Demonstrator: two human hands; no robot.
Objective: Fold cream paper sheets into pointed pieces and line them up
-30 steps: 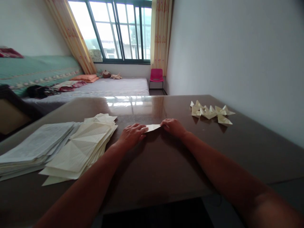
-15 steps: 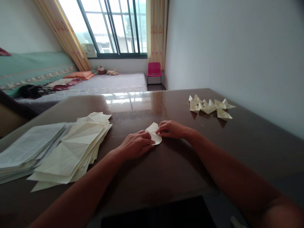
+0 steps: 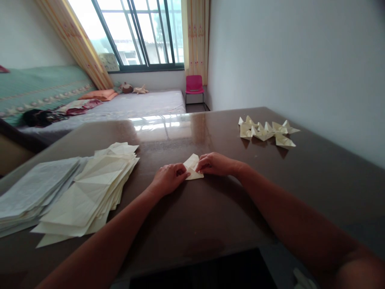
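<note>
A small piece of cream paper (image 3: 191, 161), partly folded, lies on the brown table (image 3: 168, 216) between my two hands. My left hand (image 3: 170, 176) is closed on its near left side, thumb and fingertips pinching the paper. From the right, my right hand (image 3: 215, 163) pinches the paper's right side with its fingertips. The lower edge of the paper is turned up into a flap. Fingers cover parts of both sides, so the folds beneath them are hidden.
Left on the table lie a stack of creased cream paper sheets (image 3: 93, 188) and a stack of greyish printed sheets (image 3: 36, 184). Several folded paper shapes (image 3: 264, 131) stand at the back right near the wall. Beyond the table are a bed (image 3: 156, 100) and a pink chair (image 3: 194, 85).
The paper's near edge has been folded upward, making its outline more angular. My left hand has drawn back slightly up and left, its fingers more curled. The view has shifted a little.
</note>
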